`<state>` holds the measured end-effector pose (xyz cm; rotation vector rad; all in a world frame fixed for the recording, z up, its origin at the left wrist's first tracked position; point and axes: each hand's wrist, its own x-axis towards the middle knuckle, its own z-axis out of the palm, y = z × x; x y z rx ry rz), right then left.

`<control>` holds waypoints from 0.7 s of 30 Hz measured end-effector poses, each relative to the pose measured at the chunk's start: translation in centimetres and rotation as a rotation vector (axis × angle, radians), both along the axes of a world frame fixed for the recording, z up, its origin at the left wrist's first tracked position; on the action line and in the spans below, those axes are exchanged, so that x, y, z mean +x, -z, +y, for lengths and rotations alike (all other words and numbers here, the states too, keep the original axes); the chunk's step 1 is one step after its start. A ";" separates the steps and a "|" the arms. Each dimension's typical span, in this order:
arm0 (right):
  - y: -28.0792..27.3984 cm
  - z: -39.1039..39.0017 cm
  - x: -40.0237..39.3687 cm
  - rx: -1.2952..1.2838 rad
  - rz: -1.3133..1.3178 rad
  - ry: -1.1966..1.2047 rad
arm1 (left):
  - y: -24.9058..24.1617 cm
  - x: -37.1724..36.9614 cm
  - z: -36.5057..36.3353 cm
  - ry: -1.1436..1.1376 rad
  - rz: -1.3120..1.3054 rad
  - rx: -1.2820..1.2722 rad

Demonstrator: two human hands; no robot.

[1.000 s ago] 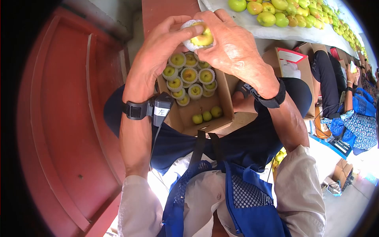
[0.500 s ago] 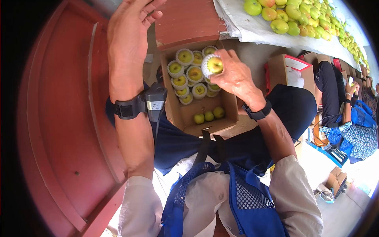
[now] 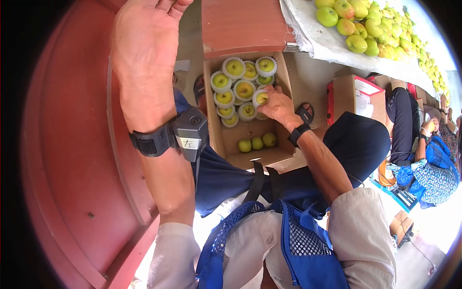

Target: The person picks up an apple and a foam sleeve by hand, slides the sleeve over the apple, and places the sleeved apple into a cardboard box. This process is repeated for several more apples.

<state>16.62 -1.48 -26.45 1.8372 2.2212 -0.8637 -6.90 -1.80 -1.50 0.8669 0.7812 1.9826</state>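
My right hand [image 3: 278,107] is closed on an apple in a white foam net [image 3: 261,98], low inside the cardboard box [image 3: 219,144], at the right side of the netted apples. Several apples in foam nets [image 3: 244,90] fill the far part of the box. Three bare green apples [image 3: 257,143] lie at its near end. My left hand [image 3: 147,41] is raised at the upper left, palm showing, away from the box; its fingers are partly cut off by the top edge, and the visible ones hold nothing.
A red wooden panel [image 3: 72,144] stands at the left. At the upper right, many apples [image 3: 375,29] lie on a white cloth [image 3: 308,33]. Beyond another open carton [image 3: 344,98], a seated person [image 3: 435,159] in blue holds an apple. A sandaled foot [image 3: 306,111] is beside the box.
My right hand has lowered the netted apple into the box, against the others. My left hand has moved left and up. The whole view has shifted slightly.
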 end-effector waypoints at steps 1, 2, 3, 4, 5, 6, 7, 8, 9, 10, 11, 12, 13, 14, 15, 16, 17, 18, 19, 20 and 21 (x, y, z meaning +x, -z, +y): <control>0.3 0.3 0.1 -0.002 -0.003 -0.003 | 0.1 -0.4 -0.1 -0.003 -0.003 -0.002; 0.4 0.6 0.1 0.019 0.005 0.002 | 0.2 -0.9 -0.3 0.045 -0.009 0.032; 0.5 0.9 0.1 0.039 0.014 0.008 | 0.2 -1.2 -0.4 0.095 -0.015 0.066; 0.6 1.1 -0.1 0.037 0.014 0.007 | 0.2 -1.4 -0.4 0.093 -0.016 0.064; 0.4 1.4 -0.3 0.039 0.007 0.015 | 0.2 -1.5 -0.5 0.078 -0.002 0.078; 0.3 1.7 -0.5 0.041 0.001 0.022 | 0.2 -1.5 -0.5 0.062 0.012 0.091; 0.2 2.0 -0.6 0.040 -0.001 0.022 | 0.3 -1.5 -0.5 0.061 0.010 0.090; -0.1 2.2 -0.9 0.031 0.014 0.033 | 0.4 -1.4 -0.4 0.040 0.013 0.112; -0.3 2.5 -1.1 0.024 0.028 0.044 | 0.6 -1.4 -0.4 0.019 0.015 0.134; -0.5 2.8 -1.3 0.024 0.024 0.043 | 0.6 -1.4 -0.5 0.017 0.011 0.135; -0.7 3.1 -1.5 0.042 0.024 0.060 | 0.5 -1.4 -0.6 0.011 0.012 0.119; -0.8 3.5 -1.8 0.059 0.024 0.075 | 0.4 -1.5 -0.6 0.003 0.013 0.102; -1.0 3.9 -1.9 0.059 0.024 0.070 | 0.4 -1.5 -0.7 -0.001 0.013 0.102; -1.3 4.3 -2.2 0.101 0.061 0.096 | 0.4 -1.4 -0.7 -0.002 0.027 0.111; -1.6 4.8 -2.4 0.142 0.099 0.121 | 0.4 -1.3 -0.7 -0.003 0.041 0.119; -1.7 5.3 -2.8 0.156 0.135 0.147 | 0.4 -1.2 -0.7 -0.008 0.042 0.118; -1.8 5.9 -3.2 0.155 0.135 0.142 | 0.4 -1.1 -0.7 -0.006 0.038 0.120; -1.8 6.4 -3.8 0.186 0.138 0.171 | 0.4 -1.0 -0.8 -0.005 0.035 0.121; -1.8 6.8 -4.2 0.217 0.141 0.200 | 0.4 -1.0 -0.8 -0.010 0.034 0.119; -1.1 7.3 -4.5 0.216 0.141 0.194 | 0.5 -1.0 -0.8 -0.006 0.040 0.124; -0.4 7.7 -4.9 0.257 0.169 0.208 | 0.5 -1.1 -0.8 -0.002 0.046 0.129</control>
